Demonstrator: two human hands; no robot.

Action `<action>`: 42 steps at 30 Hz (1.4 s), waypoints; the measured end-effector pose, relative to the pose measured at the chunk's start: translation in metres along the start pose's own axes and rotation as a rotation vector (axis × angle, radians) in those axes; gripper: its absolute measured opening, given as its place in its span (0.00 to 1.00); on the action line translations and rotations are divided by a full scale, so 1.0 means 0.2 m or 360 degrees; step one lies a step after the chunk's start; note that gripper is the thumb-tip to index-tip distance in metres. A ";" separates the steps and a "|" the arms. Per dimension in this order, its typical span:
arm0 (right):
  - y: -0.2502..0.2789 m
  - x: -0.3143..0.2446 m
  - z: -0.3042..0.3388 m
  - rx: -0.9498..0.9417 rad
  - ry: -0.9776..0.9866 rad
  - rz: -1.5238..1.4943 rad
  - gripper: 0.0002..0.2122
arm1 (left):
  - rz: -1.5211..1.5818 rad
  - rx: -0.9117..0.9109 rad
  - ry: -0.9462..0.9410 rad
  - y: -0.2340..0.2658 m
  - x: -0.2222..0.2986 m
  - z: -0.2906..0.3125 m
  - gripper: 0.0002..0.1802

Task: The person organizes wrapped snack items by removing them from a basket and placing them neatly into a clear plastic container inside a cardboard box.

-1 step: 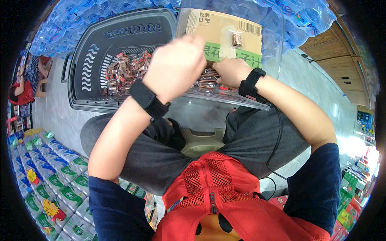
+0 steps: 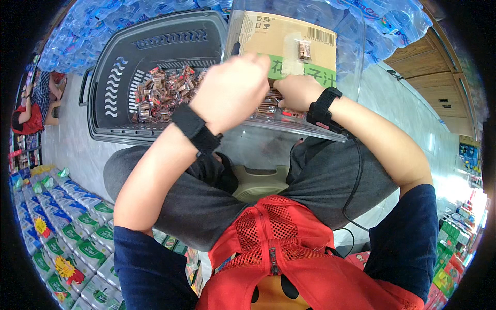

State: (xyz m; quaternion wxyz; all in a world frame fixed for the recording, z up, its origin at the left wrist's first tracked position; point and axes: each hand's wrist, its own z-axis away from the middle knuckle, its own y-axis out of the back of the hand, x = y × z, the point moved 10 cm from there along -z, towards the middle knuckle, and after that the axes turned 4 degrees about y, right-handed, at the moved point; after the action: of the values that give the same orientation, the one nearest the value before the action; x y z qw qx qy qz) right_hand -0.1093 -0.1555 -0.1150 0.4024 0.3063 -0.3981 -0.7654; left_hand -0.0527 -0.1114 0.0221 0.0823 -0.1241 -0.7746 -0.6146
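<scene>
My left hand (image 2: 234, 92) is raised over the near rim between a grey plastic basket (image 2: 155, 23) and a clear plastic bin (image 2: 310, 129). Its fingers are curled and turned away, so whatever they pinch is hidden. Inside the clear bin, my right hand (image 2: 300, 93) has its fingers bent down beside rows of small wrapped pieces (image 2: 268, 106) in brown and red. What that hand grips, if anything, is covered by it. Loose wrapped pieces (image 2: 164, 93) of the same kind lie heaped in the basket. Both wrists wear black straps.
A brown and green cardboard piece (image 2: 284, 31) stands in the clear bin, with one wrapped piece (image 2: 304, 50) on it. Blue-wrapped bottle packs (image 2: 77, 36) are stacked behind. Green and white packs (image 2: 82, 248) lie at lower left. A beige stool (image 2: 261, 181) sits between my legs.
My left hand has shifted slightly right and toward me, uncovering a bit more of the heap in the basket. My right hand stays in nearly the same place.
</scene>
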 end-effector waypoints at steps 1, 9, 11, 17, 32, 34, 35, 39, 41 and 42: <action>0.01 0.00 0.00 -0.0001 0.0002 0.0000 0.08 | 0.0122 -0.0141 -0.0028 -0.06 0.03 0.01 0.05; -0.09 0.03 -0.02 -0.0269 0.0026 -0.0877 0.10 | 0.0322 -0.0853 -0.0033 -0.49 0.03 0.12 0.11; -0.11 0.03 -0.03 -0.0312 0.0006 -0.1050 0.11 | 0.0372 -0.0939 -0.0027 -0.52 0.01 0.12 0.13; -0.25 0.11 -0.06 -0.0546 -0.0169 -0.1596 0.07 | 0.0401 -0.1256 -0.0149 -0.55 0.10 0.12 0.53; -0.25 0.04 0.01 -0.0825 -0.0243 -0.2256 0.03 | 0.0064 -0.1098 -0.0178 -0.59 0.08 0.17 0.34; -0.24 0.02 0.01 -0.0852 -0.0199 -0.2314 0.02 | 0.0065 -0.0959 -0.0240 -0.57 0.09 0.15 0.30; -0.24 0.02 0.01 -0.0854 -0.0203 -0.2307 0.02 | 0.0128 -0.0951 -0.0243 -0.59 0.09 0.15 0.28; -0.26 0.02 0.03 -0.0885 -0.0290 -0.2341 0.10 | 0.0170 -0.0913 -0.0263 -0.56 0.10 0.14 0.28; -0.25 0.01 0.03 -0.0932 -0.0265 -0.2333 0.15 | 0.0175 -0.0972 -0.0250 -0.57 0.11 0.13 0.29; -0.25 0.02 0.04 -0.0913 -0.0290 -0.2271 0.18 | 0.0175 -0.0970 -0.0248 -0.57 0.10 0.13 0.29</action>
State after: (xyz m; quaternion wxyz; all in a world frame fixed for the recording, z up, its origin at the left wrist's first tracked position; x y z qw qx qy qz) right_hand -0.1360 -0.1375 -0.1541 -0.1589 0.3081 0.0780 -0.9347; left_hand -0.1052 -0.1086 -0.0842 0.0147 -0.2315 -0.5511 -0.8016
